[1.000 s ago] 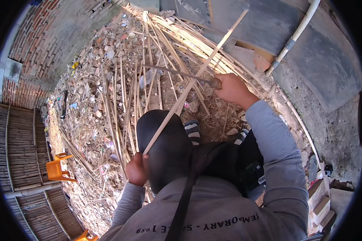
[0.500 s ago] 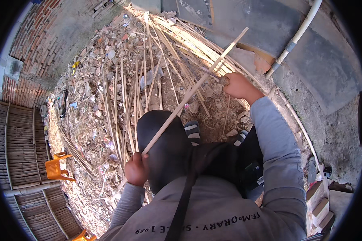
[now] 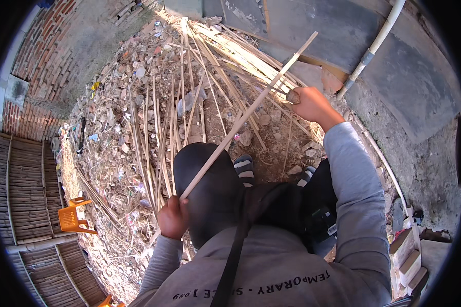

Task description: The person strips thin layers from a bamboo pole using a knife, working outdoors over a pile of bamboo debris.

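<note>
My left hand (image 3: pixel 173 218) is closed round the near end of a long pale bamboo strip (image 3: pixel 239 123). The strip slants up over my dark-clad knee to the far right. My right hand (image 3: pixel 312 104) grips a knife by its rounded wooden handle (image 3: pixel 293 96). Its thin dark blade points left, behind or against the strip; whether they touch I cannot tell. Further bamboo strips (image 3: pixel 156 123) lie on the ground ahead and to the left.
A thick bundle of pale strips (image 3: pixel 241 48) lies at the far end beside dark panels (image 3: pixel 312 30). Stones and litter cover the ground. An orange plastic chair (image 3: pixel 72 216) stands left near a bamboo-slat wall (image 3: pixel 28 189). A white pipe (image 3: pixel 376 46) rises at right; bricks (image 3: pixel 409 263) are stacked lower right.
My right hand has moved slightly right and up with the knife, its handle now further from the strip. My left hand and the strip have hardly moved.
</note>
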Demonstrator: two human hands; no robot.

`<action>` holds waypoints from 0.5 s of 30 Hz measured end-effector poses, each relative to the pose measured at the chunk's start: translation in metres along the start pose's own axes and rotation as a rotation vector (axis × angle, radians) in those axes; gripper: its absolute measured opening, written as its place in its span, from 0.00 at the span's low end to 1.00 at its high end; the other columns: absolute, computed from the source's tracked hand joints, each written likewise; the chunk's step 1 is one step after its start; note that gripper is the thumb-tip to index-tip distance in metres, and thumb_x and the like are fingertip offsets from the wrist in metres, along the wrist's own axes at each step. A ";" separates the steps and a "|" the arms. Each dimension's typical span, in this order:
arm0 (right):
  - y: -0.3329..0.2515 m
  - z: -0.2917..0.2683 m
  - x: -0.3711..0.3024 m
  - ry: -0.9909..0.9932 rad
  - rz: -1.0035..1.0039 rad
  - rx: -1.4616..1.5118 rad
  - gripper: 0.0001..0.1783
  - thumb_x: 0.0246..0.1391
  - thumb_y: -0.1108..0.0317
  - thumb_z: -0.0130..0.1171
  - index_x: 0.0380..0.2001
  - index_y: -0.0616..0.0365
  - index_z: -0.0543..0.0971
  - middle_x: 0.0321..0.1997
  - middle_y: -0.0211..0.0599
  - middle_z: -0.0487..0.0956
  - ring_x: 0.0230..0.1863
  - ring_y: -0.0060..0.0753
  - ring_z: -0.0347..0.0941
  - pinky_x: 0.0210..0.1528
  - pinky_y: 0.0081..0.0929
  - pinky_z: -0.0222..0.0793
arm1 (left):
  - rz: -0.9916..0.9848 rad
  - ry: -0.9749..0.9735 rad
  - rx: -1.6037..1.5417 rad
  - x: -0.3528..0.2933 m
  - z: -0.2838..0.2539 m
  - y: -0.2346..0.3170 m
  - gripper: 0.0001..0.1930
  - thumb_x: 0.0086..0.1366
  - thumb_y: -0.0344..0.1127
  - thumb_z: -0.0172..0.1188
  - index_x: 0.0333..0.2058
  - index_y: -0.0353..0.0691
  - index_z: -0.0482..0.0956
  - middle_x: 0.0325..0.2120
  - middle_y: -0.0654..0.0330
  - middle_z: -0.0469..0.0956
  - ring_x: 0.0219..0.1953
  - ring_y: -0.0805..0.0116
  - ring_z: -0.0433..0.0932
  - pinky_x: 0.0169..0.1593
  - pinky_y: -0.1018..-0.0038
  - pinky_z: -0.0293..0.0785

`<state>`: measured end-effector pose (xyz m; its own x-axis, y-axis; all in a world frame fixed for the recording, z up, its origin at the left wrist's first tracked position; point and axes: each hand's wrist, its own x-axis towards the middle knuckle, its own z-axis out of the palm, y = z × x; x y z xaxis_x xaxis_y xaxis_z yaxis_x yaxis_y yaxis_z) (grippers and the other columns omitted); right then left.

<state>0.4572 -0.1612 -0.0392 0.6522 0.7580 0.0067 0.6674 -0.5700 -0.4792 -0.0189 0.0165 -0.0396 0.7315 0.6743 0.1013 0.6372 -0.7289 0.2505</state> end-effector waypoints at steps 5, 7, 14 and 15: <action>-0.061 0.005 -0.018 -0.097 -0.267 0.024 0.21 0.42 0.66 0.65 0.43 0.59 0.82 0.34 0.54 0.82 0.40 0.61 0.79 0.44 0.49 0.75 | -0.005 -0.009 -0.046 -0.003 0.004 -0.003 0.15 0.71 0.45 0.56 0.30 0.40 0.71 0.19 0.44 0.76 0.21 0.38 0.77 0.24 0.47 0.70; -0.079 -0.002 -0.022 -0.163 -0.365 -0.115 0.20 0.41 0.67 0.64 0.42 0.56 0.82 0.33 0.52 0.81 0.39 0.61 0.78 0.43 0.47 0.75 | 0.001 0.008 -0.039 -0.005 0.005 -0.007 0.15 0.71 0.45 0.56 0.30 0.40 0.71 0.19 0.44 0.76 0.21 0.38 0.77 0.24 0.47 0.70; -0.004 0.007 0.003 -0.040 0.016 0.079 0.28 0.43 0.67 0.61 0.51 0.62 0.80 0.44 0.58 0.83 0.47 0.60 0.80 0.51 0.46 0.75 | 0.030 0.002 -0.029 0.003 -0.003 0.001 0.15 0.71 0.44 0.56 0.30 0.40 0.71 0.19 0.45 0.75 0.21 0.38 0.77 0.24 0.48 0.70; -0.007 0.007 0.002 -0.041 0.016 0.078 0.28 0.43 0.67 0.61 0.51 0.62 0.80 0.44 0.58 0.83 0.47 0.60 0.80 0.51 0.46 0.75 | 0.030 0.002 -0.030 0.001 -0.002 0.001 0.15 0.71 0.44 0.56 0.30 0.40 0.71 0.19 0.45 0.75 0.21 0.38 0.77 0.24 0.48 0.70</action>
<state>0.4511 -0.1534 -0.0422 0.6463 0.7622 -0.0367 0.6258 -0.5570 -0.5461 -0.0177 0.0168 -0.0375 0.7497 0.6524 0.1107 0.6074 -0.7449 0.2760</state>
